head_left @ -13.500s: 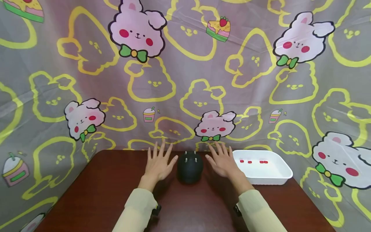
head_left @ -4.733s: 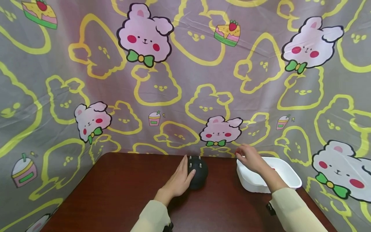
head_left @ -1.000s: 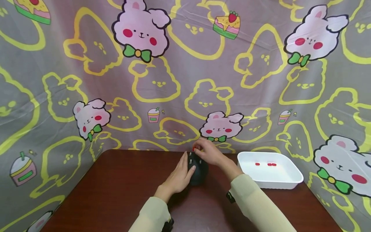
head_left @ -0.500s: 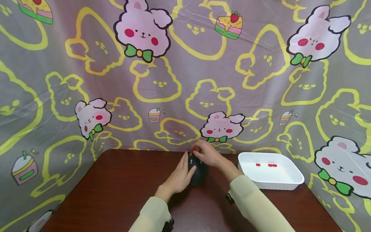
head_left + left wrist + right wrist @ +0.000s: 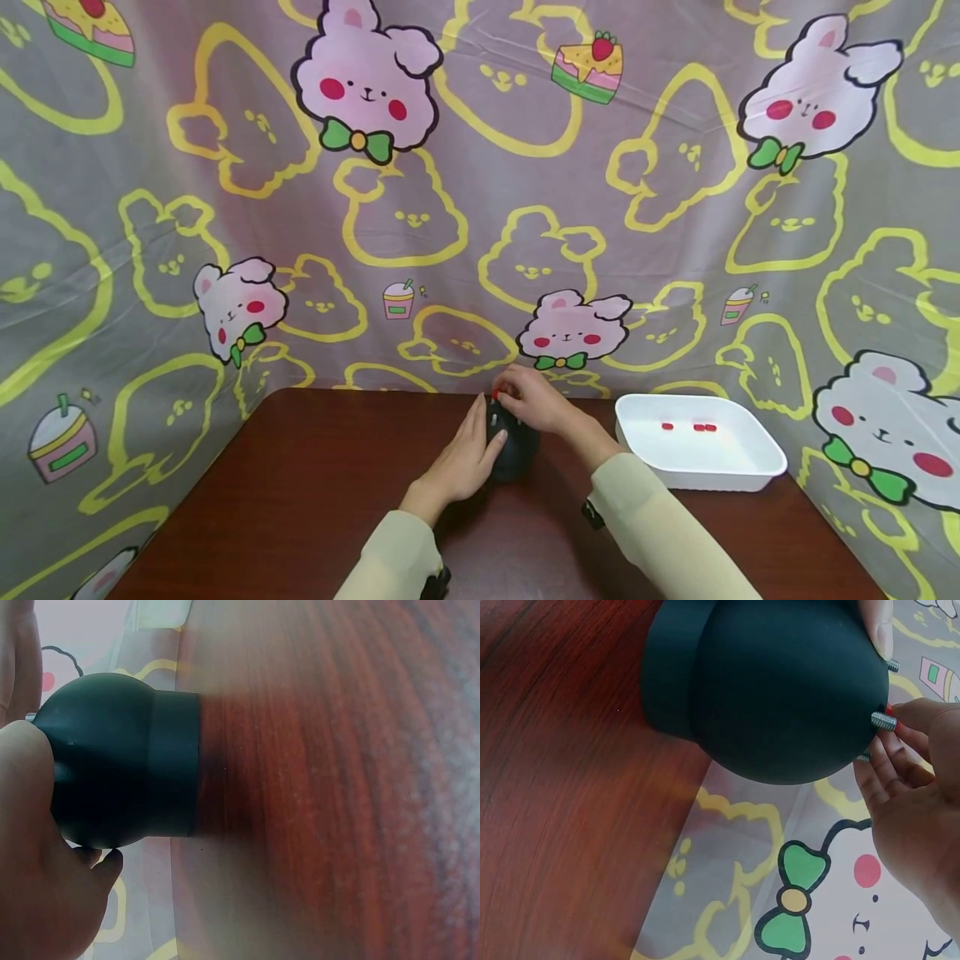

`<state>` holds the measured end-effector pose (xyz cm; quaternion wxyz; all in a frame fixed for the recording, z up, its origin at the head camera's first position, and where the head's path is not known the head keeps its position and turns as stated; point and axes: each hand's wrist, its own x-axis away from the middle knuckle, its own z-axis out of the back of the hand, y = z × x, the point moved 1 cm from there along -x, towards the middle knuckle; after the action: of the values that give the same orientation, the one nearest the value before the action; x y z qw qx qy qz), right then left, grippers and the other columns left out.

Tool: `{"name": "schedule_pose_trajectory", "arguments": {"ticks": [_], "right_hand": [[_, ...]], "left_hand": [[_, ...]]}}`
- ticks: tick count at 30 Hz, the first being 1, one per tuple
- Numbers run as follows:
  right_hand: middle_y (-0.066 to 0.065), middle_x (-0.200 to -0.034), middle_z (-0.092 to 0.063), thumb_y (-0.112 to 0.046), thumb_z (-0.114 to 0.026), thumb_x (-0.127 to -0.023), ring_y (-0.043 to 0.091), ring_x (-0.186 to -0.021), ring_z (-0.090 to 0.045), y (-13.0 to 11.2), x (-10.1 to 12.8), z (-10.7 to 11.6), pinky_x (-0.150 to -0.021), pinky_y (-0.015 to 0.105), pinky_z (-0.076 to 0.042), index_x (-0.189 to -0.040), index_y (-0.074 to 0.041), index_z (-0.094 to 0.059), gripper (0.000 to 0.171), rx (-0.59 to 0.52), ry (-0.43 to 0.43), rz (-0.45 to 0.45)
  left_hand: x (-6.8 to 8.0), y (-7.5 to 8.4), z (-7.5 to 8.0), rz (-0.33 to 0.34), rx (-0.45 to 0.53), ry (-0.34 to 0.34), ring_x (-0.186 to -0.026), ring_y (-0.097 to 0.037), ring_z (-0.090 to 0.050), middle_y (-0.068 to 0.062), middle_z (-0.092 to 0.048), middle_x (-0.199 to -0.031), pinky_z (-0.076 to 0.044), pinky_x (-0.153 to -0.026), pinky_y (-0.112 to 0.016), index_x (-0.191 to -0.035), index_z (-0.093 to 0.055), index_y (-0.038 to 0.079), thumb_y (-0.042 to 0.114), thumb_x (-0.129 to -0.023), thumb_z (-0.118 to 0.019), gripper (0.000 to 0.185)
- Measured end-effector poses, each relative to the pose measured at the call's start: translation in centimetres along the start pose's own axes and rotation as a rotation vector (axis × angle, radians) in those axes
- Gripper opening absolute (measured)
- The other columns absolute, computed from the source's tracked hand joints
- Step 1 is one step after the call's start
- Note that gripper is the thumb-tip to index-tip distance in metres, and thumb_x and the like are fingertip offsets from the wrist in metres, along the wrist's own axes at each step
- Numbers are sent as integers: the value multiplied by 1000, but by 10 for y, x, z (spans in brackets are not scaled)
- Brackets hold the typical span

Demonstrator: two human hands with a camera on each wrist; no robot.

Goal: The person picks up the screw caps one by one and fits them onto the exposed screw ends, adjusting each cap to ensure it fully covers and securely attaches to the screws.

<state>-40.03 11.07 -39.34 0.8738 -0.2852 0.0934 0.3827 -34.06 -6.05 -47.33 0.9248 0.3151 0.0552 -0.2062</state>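
Fingers (image 5: 900, 742) of the right hand (image 5: 531, 402) pinched a tiny red cap (image 5: 497, 392) at a threaded stud (image 5: 880, 721) atop the black dome (image 5: 512, 442), which the left hand (image 5: 463, 457) steadied flat-fingered on the table (image 5: 300, 500); light, slippery and easily dropped, the cap seemed best gripped by its sides.

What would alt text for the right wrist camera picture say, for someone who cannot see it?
A right hand pinches a small red piece at the tip of a threaded metal stud sticking out of a round black dome. The dome stands on a dark red wooden table, with a cartoon-printed cloth behind.
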Motion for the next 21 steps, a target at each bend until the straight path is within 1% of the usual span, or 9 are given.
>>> {"name": "schedule_pose_trajectory", "arguments": {"ticks": [3, 6, 15, 21], "right_hand": [[4, -96, -63, -8, -69, -96, 16, -84, -57, 0, -1, -1, -75, 31, -52, -111, 2, -73, 18, 6, -2, 7], [3, -95, -63, -8, -69, -96, 15, -83, -57, -1, -2, -2, -74, 31, -52, -110, 1, -74, 17, 15, 0, 16], [3, -93, -64, -8, -70, -95, 16, -83, -60, -1, -3, -6, -74, 31, -52, -108, -1, -75, 15, 55, 10, 48], [3, -92, -64, -7, -70, -95, 16, -83, -60, -2, -3, -7, -74, 31, -52, -106, -1, -75, 14, 55, 16, 65]], "left_hand": [[0, 1, 0, -6, -1, 4, -157, -25, -11, -14, -3, -172, -23, -123, -47, -164, -2, 2, 56, -109, -31, 83], [0, 1, 0, -14, 2, 10, -157, -26, -12, -14, -4, -172, -24, -123, -48, -164, -3, 2, 55, -109, -32, 82], [0, -2, -2, 2, -22, -6, -157, -23, -9, -11, -1, -172, -22, -123, -45, -164, 0, 5, 58, -108, -30, 83], [-1, -2, -2, -2, -23, 0, -157, -23, -9, -11, 0, -172, -23, -123, -46, -164, 0, 5, 58, -108, -30, 83]]}}
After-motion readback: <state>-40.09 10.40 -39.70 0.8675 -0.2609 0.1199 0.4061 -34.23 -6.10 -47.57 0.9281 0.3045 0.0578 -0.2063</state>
